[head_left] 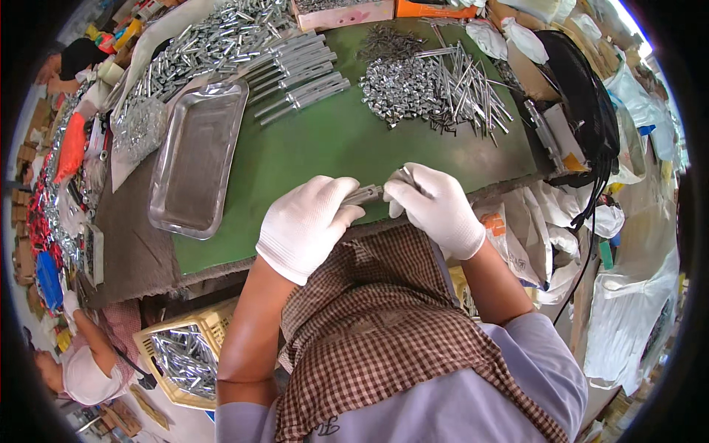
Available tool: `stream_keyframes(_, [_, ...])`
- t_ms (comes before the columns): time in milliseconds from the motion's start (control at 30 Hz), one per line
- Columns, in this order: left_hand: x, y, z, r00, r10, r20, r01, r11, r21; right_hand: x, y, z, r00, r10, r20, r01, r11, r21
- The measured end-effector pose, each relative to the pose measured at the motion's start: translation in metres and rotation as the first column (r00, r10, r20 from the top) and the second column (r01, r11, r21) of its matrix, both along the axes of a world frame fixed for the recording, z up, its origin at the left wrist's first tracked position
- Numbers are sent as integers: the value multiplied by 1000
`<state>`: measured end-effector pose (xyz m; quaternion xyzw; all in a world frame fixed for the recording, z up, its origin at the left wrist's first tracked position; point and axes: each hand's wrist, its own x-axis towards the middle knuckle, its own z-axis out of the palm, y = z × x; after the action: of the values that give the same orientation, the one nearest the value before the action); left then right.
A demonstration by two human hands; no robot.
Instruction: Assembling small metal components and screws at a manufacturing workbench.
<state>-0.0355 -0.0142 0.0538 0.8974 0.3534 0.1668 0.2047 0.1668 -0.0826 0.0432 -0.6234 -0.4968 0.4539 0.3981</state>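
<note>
My left hand (304, 221), in a white knit glove, is closed around a silver metal tube (363, 195) whose slotted end points right. Close to that end is my right hand (437, 210), gloved the same way, its thumb and fingers pinched on a small metal piece (405, 174) mostly hidden by the glove. Both hands are above the near edge of the green work mat (325, 151). Beyond them lie a row of silver tubes with thin rods sticking out (299, 70), a pile of small shiny metal clips (395, 88) and loose thin metal rods (476, 92).
A steel tray (164, 193) stands on the table's left. Behind it many short metal tubes (214, 44) are heaped. Dark small parts (391, 43) lie at the back. A black mesh fan (583, 103) is at right. Below left, a yellow crate (209, 322) holds tubes near another person (92, 362).
</note>
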Motion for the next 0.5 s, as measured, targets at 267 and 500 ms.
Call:
stream_keyframes(267, [25, 0, 24, 984, -111, -138, 125, 987, 98, 12, 0, -9, 973, -75, 220, -29, 900, 435])
stream_keyframes(500, [15, 3, 15, 998, -57, -15, 58, 995, 80, 13, -2, 12, 997, -55, -60, 47, 992, -120])
